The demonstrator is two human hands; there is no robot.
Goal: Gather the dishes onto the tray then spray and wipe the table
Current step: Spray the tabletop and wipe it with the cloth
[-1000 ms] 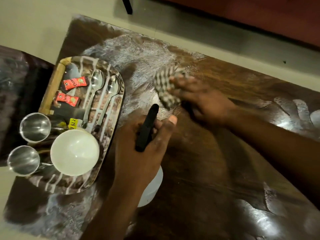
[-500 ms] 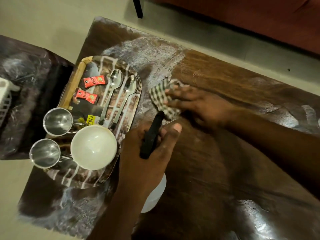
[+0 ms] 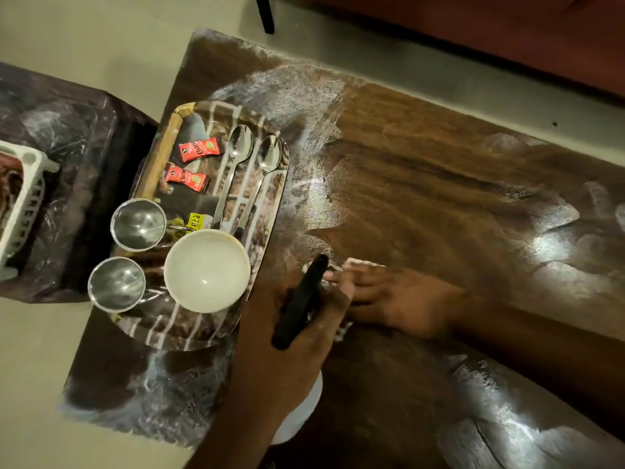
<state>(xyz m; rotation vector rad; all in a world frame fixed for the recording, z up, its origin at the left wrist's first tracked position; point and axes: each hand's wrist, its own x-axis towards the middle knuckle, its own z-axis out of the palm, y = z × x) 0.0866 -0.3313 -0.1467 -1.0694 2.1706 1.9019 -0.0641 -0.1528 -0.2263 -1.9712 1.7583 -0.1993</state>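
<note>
The patterned tray [image 3: 257, 265] lies at the left end of the dark wooden table [image 3: 439, 198]. On it are a white bowl [image 3: 207, 270], two steel cups [image 3: 138, 224] [image 3: 116, 284], two spoons [image 3: 233, 170] [image 3: 260, 184] and two red sachets [image 3: 200, 149] [image 3: 186, 176]. My left hand [image 3: 287, 360] grips a spray bottle by its black trigger head [image 3: 299, 302]; the bottle's white body [image 3: 301, 414] shows under my wrist. My right hand [image 3: 399, 299] presses flat on a checked cloth [image 3: 341, 330], which is mostly hidden beneath it, just right of the tray.
A dark plastic-covered surface with a white basket [image 3: 23, 204] stands left of the table. Pale floor [image 3: 84, 45] surrounds the table, with a reddish sofa [image 3: 473, 28] and a black leg [image 3: 263, 11] beyond the far edge. Wet streaks cover the tabletop.
My right hand has dragged the cloth toward me, from the table's middle to beside the tray's near corner. The left hand keeps holding the bottle.
</note>
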